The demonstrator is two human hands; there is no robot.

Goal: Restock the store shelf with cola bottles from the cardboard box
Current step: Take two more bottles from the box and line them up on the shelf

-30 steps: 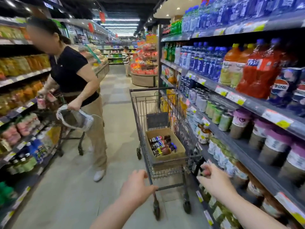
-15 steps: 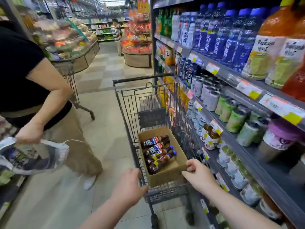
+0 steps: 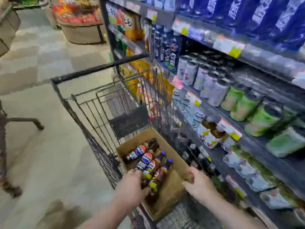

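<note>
Reaching into the box in the cart, my left hand rests on the near ends of the bottles, fingers bent over them; blur hides whether they grip. My right hand pinches the box's right wall, thumb inside.

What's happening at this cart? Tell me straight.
A person is at a shopping cart parked beside the drinks shelf. In the cart sits a cardboard box with cola bottles lying on their sides. The left hand reaches in onto the bottles; blur hides whether it grips one. The right hand holds the box's edge. No bottle is lifted yet.
</note>
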